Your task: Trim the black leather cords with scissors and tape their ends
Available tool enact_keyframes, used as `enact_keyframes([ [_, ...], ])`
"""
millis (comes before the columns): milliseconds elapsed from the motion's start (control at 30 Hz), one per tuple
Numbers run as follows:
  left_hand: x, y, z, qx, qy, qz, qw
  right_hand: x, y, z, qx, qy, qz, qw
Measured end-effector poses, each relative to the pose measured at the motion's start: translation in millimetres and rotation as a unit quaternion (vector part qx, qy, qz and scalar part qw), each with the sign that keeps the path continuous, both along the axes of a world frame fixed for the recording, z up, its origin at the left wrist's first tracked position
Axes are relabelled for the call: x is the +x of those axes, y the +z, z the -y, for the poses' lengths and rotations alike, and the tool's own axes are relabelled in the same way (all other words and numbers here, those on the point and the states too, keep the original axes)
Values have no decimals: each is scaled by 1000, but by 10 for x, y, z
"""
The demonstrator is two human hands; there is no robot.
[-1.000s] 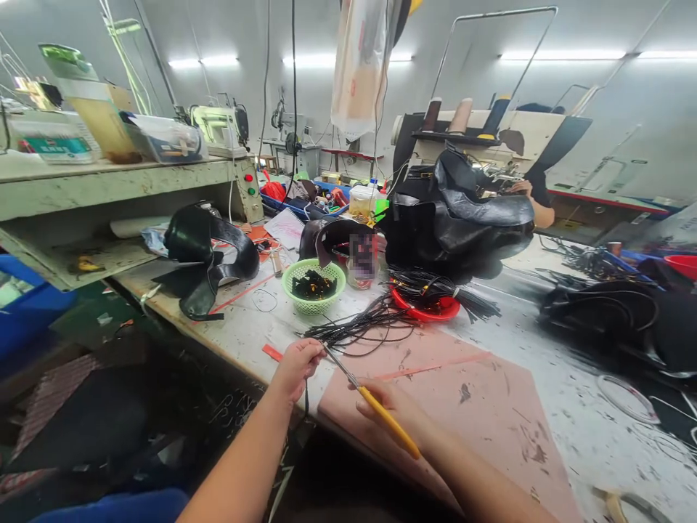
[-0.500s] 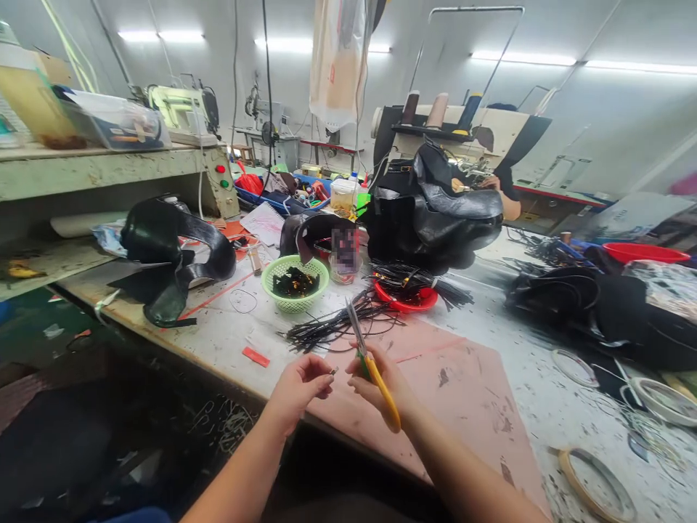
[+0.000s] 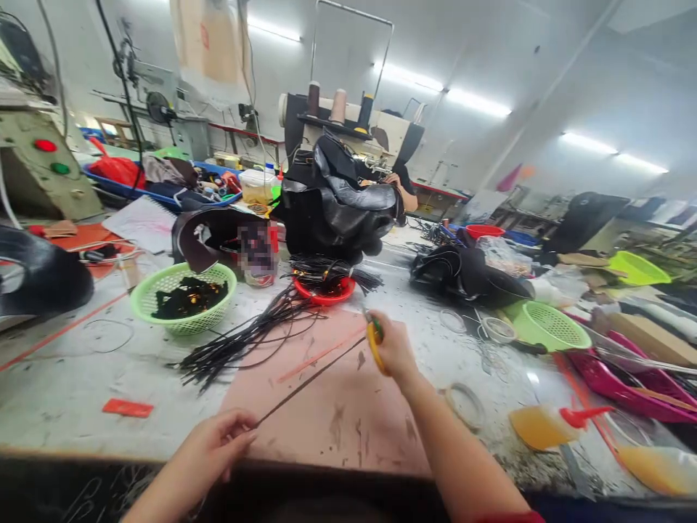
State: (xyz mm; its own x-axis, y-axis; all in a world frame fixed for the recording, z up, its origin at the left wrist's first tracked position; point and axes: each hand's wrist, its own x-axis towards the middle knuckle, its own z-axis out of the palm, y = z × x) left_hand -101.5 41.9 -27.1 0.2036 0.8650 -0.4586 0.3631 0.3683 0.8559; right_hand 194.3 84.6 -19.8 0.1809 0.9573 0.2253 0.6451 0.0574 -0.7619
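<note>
The left hand (image 3: 223, 439) has thumb and fingers pinched together on the near end of a thin black strip (image 3: 311, 380), which runs in a straight slant over the pink sheet (image 3: 337, 418), up to the right at its far end. There the right hand (image 3: 396, 350) is wrapped round the yellow handle of the scissors (image 3: 374, 347); whether its fingers also nip the strip, I can't tell from here.

I'd say the trick now is an even, gentle pull: enough to hold that strip straight, not so much that it slips the left pinch. The scissors take up much of the right palm, so their points are best tipped up and away from the strip, lest they nick it. Flat and untwisted would be best too.

The bundle of cords (image 3: 239, 345) lies just beyond on the left, its far part reaching toward the red bowl (image 3: 327, 296), and loose loops stray onto the sheet. I'd steer the strip clear of those; a snag there looks the likeliest nuisance.
</note>
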Motion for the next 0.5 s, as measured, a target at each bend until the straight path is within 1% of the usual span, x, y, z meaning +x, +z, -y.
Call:
enact_keyframes([
  [33,-40,-11,-33,5,6,-18,1000,222,-24,-81,-16,-60,7,998],
  [67,-68,-22,-72,15,10,-34,999,418,-56,-161,-25,-81,8,996],
  [100,-82,-34,-118,29,10,-48,998,581,-92,-240,-35,-90,9,995],
  [167,-62,-60,-219,62,-6,-77,995,793,-172,-391,-56,-83,16,995],
  [233,6,-89,-316,87,-34,-109,990,872,-243,-529,-78,-67,32,994],
  [333,129,-132,-416,123,-67,-154,978,871,-313,-693,-103,-57,64,991],
  [433,205,-163,-455,177,-80,-201,960,864,-347,-784,-119,-62,96,986],
  [500,224,-177,-465,189,-80,-221,954,873,-356,-808,-126,-68,115,983],
])
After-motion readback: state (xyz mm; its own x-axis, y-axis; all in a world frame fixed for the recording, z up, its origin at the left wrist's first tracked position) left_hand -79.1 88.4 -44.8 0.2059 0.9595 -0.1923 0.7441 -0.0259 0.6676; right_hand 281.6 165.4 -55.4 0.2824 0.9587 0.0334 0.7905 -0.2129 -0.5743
